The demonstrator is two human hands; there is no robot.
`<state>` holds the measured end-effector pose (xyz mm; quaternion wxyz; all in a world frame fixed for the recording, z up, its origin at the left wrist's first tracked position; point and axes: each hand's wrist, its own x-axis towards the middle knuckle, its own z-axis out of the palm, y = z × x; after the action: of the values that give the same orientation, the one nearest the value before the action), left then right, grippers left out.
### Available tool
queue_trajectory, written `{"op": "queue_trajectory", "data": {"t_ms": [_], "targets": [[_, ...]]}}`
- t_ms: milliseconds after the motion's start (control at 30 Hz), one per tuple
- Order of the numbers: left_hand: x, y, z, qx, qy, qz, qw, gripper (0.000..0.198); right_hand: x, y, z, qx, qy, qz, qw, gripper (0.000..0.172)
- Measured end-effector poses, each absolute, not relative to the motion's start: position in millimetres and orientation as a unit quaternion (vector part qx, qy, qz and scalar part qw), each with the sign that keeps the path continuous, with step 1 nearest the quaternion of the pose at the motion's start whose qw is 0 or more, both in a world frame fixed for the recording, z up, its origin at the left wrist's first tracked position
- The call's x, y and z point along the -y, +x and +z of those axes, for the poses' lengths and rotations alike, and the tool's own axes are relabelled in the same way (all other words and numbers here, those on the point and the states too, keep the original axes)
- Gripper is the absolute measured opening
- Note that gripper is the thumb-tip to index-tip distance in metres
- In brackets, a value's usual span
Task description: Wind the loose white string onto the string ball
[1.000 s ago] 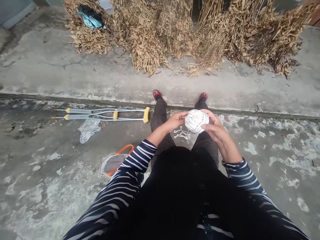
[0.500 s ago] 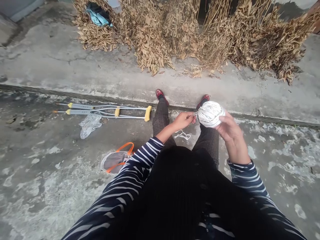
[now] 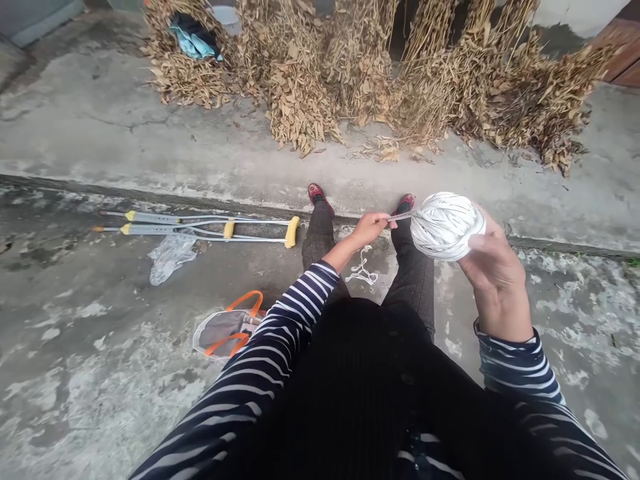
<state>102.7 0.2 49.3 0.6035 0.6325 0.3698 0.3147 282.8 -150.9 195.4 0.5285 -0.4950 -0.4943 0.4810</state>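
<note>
A ball of white yarn point(image 3: 445, 225) with dark flecks hangs over my right leg. My right hand point(image 3: 493, 263) holds it from the right, fingers wrapped behind it and thumb on its near side. To the left, my left hand point(image 3: 371, 229) is closed on a thin grey stick point(image 3: 401, 217) whose far end meets the ball's left side. How deep the stick goes in cannot be made out. Loose white yarn point(image 3: 363, 270) lies bunched on the ground between my legs, below the left hand.
Crutches point(image 3: 260, 230) with yellow pads lie on the ground at left, beside a clear plastic bag point(image 3: 173, 257). Nearer stands a grey bag with orange handles point(image 3: 225, 330). A low concrete step point(image 3: 225, 160) runs across, with dried plant stalks point(image 3: 310, 87) piled on it.
The yarn ball and my right hand have moved right and look larger. A longer stretch of the grey stick shows between my left hand and the ball.
</note>
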Motion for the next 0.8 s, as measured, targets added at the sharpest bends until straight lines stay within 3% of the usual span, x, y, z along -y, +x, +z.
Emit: {"op": "queue_trajectory", "data": {"t_ms": [467, 633, 800], "targets": [[-16, 117, 50, -0.362, 0.593, 0.351, 0.628, 0.028, 166, 278, 243, 0.516, -0.461, 0.409, 0.595, 0.059], [8, 97, 56, -0.318, 0.586, 0.282, 0.69, 0.02, 143, 285, 246, 0.495, -0.479, 0.321, 0.65, 0.057], [46, 80, 69, -0.207, 0.546, 0.197, 0.787, 0.015, 106, 305, 221, 0.546, -0.543, 0.238, 0.592, 0.06]]}}
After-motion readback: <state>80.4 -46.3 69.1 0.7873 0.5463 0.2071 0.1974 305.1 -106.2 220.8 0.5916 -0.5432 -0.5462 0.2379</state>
